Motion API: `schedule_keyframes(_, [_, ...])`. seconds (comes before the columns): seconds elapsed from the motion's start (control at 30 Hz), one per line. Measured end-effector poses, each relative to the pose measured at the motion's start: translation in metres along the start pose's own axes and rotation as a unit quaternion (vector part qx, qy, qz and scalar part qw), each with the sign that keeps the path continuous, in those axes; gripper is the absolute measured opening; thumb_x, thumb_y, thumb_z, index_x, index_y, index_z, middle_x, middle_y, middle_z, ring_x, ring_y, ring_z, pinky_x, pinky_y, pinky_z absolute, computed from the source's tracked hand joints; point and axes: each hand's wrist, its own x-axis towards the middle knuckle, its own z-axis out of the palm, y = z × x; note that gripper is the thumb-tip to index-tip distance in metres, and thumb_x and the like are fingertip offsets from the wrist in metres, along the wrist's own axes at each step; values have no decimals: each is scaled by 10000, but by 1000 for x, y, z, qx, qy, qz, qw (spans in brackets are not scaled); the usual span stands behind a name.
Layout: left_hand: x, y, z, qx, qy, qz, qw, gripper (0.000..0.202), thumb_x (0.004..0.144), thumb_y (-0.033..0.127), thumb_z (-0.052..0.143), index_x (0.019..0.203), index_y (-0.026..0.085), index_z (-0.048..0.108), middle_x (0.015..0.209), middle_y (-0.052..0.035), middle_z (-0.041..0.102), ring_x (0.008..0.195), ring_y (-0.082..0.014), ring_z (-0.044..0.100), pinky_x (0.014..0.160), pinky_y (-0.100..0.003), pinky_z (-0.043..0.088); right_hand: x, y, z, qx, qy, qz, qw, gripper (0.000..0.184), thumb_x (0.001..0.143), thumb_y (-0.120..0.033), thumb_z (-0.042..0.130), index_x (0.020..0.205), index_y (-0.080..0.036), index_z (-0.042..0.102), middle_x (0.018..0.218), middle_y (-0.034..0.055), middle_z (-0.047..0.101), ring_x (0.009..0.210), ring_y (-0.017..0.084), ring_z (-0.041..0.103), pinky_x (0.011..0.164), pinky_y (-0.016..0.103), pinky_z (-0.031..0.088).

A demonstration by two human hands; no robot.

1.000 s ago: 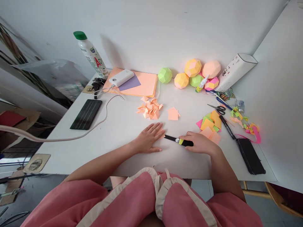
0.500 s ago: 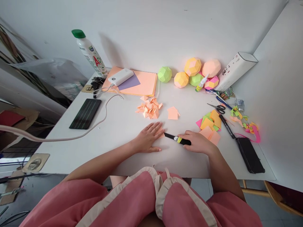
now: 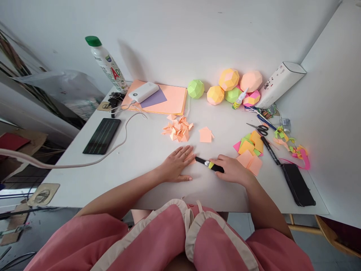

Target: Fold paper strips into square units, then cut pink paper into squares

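My left hand [image 3: 178, 164] lies flat, fingers stretched, pressing a small peach paper [image 3: 193, 159] onto the white table [image 3: 135, 165]. Most of that paper is hidden under the fingers. My right hand [image 3: 229, 168] is closed round a black and yellow utility knife [image 3: 212, 165]; its dark blade points left and its tip reaches the paper's edge. Just beyond the hands are a pile of folded peach paper pieces [image 3: 179, 129] and a few flat peach squares [image 3: 205, 135]. Coloured paper squares [image 3: 248, 146] lie beyond my right hand.
Several paper balls [image 3: 216, 95], a glue bottle [image 3: 239, 101] and a white box [image 3: 282, 84] stand at the back. Scissors [image 3: 261, 129], a black marker [image 3: 270, 150] and a black case [image 3: 298, 184] lie right. Left are a phone [image 3: 102, 136], power bank [image 3: 144, 92], cable [image 3: 124, 141] and bottle [image 3: 108, 66].
My right hand has slid slightly left with the utility knife, whose handle now sits closer to my left hand. My left hand stays in place on the paper.
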Motion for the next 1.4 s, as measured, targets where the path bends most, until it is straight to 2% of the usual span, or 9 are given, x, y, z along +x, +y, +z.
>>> schedule_keyframes(0.4, [0,0,1,-5,4,-1,1000,938,802,779,288,1437,90,305,1523,-199,193,1416,-338,151,1137,-467,131,3,-8,0,-25,6,5,1000,535,825,-251,511,1357,-213,471,1097,83,583,936,210,588,699,265,417])
schedule_keyframes(0.53, [0,-1,3,0,7,-3,1000,994,797,791,249,1445,37,258,1503,-217,239,1412,-335,171,1139,-461,122,0,-4,-2,-15,-1,11,1000,527,829,-247,500,1355,-246,470,1110,69,583,919,196,595,701,253,421])
schedule_keyframes(0.67, [1,-1,3,4,0,0,1000,1024,798,791,243,1438,-8,248,1505,-227,219,1412,-342,162,1145,-450,109,-1,0,-3,-9,-7,21,1000,525,822,-242,500,1347,-248,479,1095,66,584,901,194,598,694,250,423])
schedule_keyframes(1.07, [-1,-1,4,1,8,-1,1000,999,805,785,246,1453,25,223,1514,-225,190,1419,-332,137,1145,-454,113,5,-12,0,-56,11,22,998,533,842,-262,474,1372,-200,449,1148,94,578,950,217,588,678,265,413])
schedule_keyframes(1.4, [-1,1,5,-12,4,-17,1000,1037,782,801,258,1435,-3,248,1505,-259,182,1418,-367,92,1136,-480,128,6,-4,1,-52,34,50,997,531,852,-254,450,1381,-203,435,1155,94,575,933,210,582,658,257,407])
